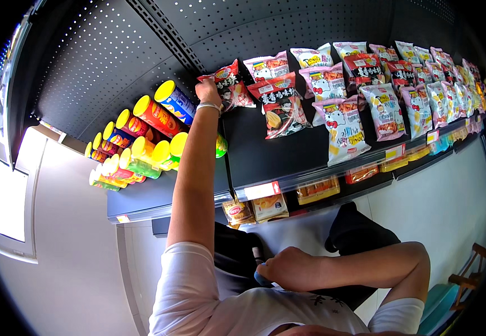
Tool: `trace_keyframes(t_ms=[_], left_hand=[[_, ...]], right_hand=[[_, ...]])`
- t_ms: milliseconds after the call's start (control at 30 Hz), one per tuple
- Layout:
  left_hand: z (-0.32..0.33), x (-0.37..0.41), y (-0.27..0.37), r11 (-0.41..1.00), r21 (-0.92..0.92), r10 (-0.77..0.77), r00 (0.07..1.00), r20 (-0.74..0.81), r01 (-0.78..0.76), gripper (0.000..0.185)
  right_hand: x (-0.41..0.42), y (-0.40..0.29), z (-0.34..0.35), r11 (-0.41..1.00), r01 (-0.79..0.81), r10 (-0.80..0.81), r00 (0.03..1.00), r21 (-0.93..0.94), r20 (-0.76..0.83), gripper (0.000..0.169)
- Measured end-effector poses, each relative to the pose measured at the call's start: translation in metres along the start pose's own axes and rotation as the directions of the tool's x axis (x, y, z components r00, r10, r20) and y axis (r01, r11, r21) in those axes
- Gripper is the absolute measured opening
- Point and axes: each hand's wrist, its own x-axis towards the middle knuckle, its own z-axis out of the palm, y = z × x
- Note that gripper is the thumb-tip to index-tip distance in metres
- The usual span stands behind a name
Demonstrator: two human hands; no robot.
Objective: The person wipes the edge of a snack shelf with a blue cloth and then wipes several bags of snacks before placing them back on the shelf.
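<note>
My left hand (pixel 207 91) is stretched out to the back of the upper shelf. Its fingers are closed at the upper left edge of a red and black snack bag (pixel 235 89), which stands tilted against the perforated back panel. Right beside it is another red and black snack bag (pixel 280 107), leaning back among pink and white snack bags (pixel 339 128). Low in front of my body, my right hand (pixel 290 269) is curled around a small blue object (pixel 262 275), mostly hidden by the fingers; I cannot tell what it is.
Chip canisters with yellow lids (pixel 157 115) stand in rows left of my forearm. A clear price rail (pixel 301 180) edges the black metal shelf (pixel 255 161). Packaged bread-like goods (pixel 318 190) lie on the shelf below. A wooden chair (pixel 465 279) is at the lower right.
</note>
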Motion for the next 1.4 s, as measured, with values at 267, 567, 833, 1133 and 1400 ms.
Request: trace_keyframes(t_ms=[267, 567, 833, 1133, 1400], left_hand=[[-0.018, 0.02, 0.0, 0.94, 0.323, 0.113, 0.994, 0.011, -0.11, 0.052], [-0.089, -0.063, 0.034, 0.558, 0.566, 0.342, 0.79, 0.509, -0.606, 0.049], [-0.127, -0.218, 0.002, -0.633, 0.085, 0.199, -0.055, 0.978, -0.769, 0.043], [-0.145, -0.184, -0.023, -0.873, 0.159, 0.12, 0.112, 0.986, -0.461, 0.033], [-0.157, -0.177, -0.028, -0.807, 0.145, 0.124, 0.077, 0.989, -0.573, 0.022]], right_hand=[[-0.003, -0.003, -0.001, 1.0, 0.018, -0.018, 0.999, -0.003, 0.031, 0.036], [-0.013, -0.003, 0.0, 0.999, -0.002, 0.002, 1.0, 0.033, -0.016, 0.03], [-0.006, -0.002, 0.003, 1.0, -0.002, 0.001, 0.996, -0.013, -0.092, 0.015], [-0.004, 0.009, -0.002, 0.995, -0.093, 0.096, 0.992, 0.04, -0.087, 0.016], [-0.002, 0.008, 0.007, 0.995, -0.101, 0.102, 0.992, 0.023, -0.072, 0.018]])
